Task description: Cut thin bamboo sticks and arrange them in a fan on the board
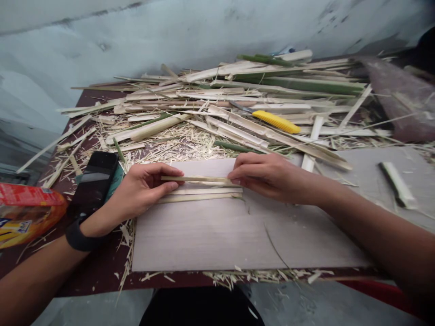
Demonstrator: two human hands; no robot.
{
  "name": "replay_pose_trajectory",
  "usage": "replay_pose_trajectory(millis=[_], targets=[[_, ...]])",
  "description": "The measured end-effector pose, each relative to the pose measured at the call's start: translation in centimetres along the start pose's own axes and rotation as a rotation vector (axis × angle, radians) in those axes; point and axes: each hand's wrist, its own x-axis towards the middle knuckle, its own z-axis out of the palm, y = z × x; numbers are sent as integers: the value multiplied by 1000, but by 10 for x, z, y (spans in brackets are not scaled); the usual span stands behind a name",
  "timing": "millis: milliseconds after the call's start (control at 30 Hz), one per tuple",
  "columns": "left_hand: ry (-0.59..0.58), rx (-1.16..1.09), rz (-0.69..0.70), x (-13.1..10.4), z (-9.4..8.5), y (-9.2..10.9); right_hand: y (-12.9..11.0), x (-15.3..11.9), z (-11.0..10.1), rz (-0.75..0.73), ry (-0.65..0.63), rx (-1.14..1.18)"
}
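Note:
My left hand (142,190) and my right hand (265,174) hold the two ends of a thin pale bamboo strip (200,179), level just above a grey board (217,244). Two similar strips (204,194) lie flat on the board right under it, side by side. The left thumb and forefinger pinch the strip's left end. The right fingertips press down on its right end. A black band is on my left wrist (79,235).
A heap of split bamboo pieces and shavings (238,99) covers the back of the dark table. A yellow-handled knife (275,121) lies in it. A black phone (93,181) and an orange packet (27,213) sit at the left. A cut bamboo piece (397,183) lies at the right.

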Motion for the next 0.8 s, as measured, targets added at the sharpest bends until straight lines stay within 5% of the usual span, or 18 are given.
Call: replay_pose_trajectory(millis=[467,800], targets=[[82,147,127,-1,-1,-5,6,-2,3,100,7,-124],[94,669,642,-1,-9,-12,2,-1,-4,265,-11,12]])
